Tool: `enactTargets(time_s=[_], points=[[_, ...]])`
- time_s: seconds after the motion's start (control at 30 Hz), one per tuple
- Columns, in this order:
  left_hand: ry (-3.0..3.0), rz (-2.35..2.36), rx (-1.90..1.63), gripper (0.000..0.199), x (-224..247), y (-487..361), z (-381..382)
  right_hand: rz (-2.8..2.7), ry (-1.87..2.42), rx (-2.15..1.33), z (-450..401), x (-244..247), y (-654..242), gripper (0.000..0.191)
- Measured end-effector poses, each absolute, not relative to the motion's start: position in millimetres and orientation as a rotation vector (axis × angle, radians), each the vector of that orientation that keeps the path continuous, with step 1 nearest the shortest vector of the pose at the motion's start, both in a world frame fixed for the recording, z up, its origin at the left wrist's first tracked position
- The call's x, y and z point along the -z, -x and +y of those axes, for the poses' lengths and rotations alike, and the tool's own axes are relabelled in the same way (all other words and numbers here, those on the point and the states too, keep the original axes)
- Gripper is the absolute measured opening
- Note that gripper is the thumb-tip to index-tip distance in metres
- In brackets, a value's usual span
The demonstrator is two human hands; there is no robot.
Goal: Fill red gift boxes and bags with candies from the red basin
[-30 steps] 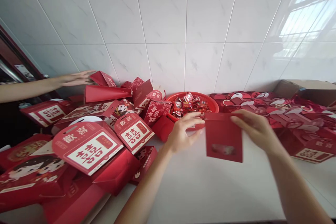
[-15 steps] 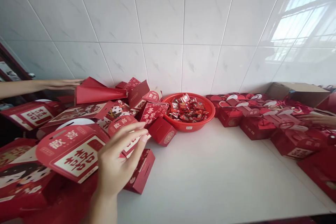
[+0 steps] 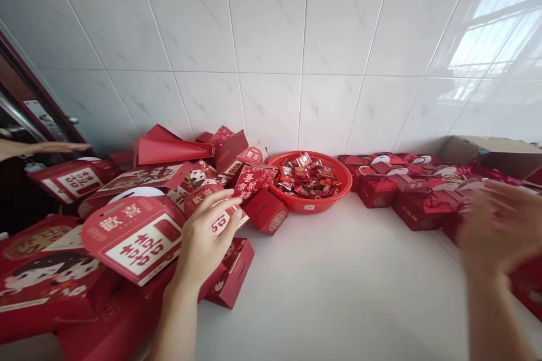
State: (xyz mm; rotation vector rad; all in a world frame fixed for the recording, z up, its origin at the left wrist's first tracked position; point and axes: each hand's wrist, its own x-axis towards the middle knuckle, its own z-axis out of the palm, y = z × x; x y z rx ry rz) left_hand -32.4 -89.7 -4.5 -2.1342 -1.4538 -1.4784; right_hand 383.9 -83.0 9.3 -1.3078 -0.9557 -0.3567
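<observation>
My left hand (image 3: 212, 231) reaches over the pile of red gift boxes on the left, fingers apart from the thumb, nothing visibly gripped. Just behind its fingers is a small red box with white-panel characters (image 3: 220, 220); whether they touch is unclear. Beside the wrist lies a handled red box (image 3: 141, 237) with a cream panel. A dark red box (image 3: 237, 276) rests on the table under the hand. My right hand (image 3: 493, 231), smeared by motion, is raised at the right in front of rows of red handled boxes (image 3: 417, 211). Its fingers cannot be made out clearly.
A red plastic basket (image 3: 307, 206) of wrapped candies stands against the tiled wall on the white table (image 3: 330, 293). An open cardboard carton (image 3: 499, 149) is at the back right. Another person's hand (image 3: 42, 148) extends in from the left edge.
My right hand has come into view, raised at the right. The other person's hand has drawn back left from the red boxes. My left hand keeps its pose as the view shifts slightly.
</observation>
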Motion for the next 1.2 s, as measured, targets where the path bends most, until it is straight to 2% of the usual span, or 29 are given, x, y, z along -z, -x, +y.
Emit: enactTargets(time_s=[0.07, 0.13, 0.27, 0.33, 0.4, 0.5, 0.8, 0.9, 0.97, 1.1, 1.2], points=[[2.174, -1.42, 1.532, 0.016, 7.2, 23.1, -89.0, -1.325, 1.149, 0.187, -56.9, -11.0, -336.3, 0.014], [2.249, -1.391, 1.583, 0.015, 12.1, 10.7, -89.3, -1.744, 0.986, -0.168, -19.1, -13.7, -278.8, 0.017], [2.502, -1.396, 1.551, 0.019, 30.3, -15.3, -87.5, -1.992, 0.936, -0.349, 56.9, -16.7, -185.4, 0.023], [2.688, -1.397, 1.447, 0.021, 41.4, -24.4, -83.3, -2.063, 0.911, -0.436, 81.0, -17.0, -164.2, 0.014], [2.829, -1.431, 1.353, 0.025, 51.2, -29.4, -76.9, -2.086, 0.881, -0.478, 94.2, -17.9, -158.3, 0.01], [2.893, -1.558, 1.271, 0.035, 61.1, -31.2, -66.6, -2.051, 0.862, -0.477, 98.8, -24.8, -164.6, 0.022], [2.671, -1.861, 1.243, 0.05, 83.1, -17.0, -45.4, -1.674, 0.645, -0.419, 56.2, -79.1, -212.5, 0.024], [2.524, -1.929, 1.383, 0.045, 86.0, -12.7, -41.2, -1.66, 0.72, -0.436, 29.4, -84.2, -240.4, 0.026], [2.498, -1.914, 1.599, 0.037, 81.0, -16.0, -42.1, -1.677, 0.799, -0.457, 10.3, -76.7, -257.0, 0.025], [2.419, -1.816, 2.226, 0.03, 59.7, -39.5, -54.9, -1.63, 0.924, -0.534, -24.4, -38.3, -275.2, 0.026], [2.412, -1.586, 2.481, 0.026, 47.4, -62.8, -67.0, -1.496, 0.963, -0.634, -44.5, -2.9, -276.2, 0.026]])
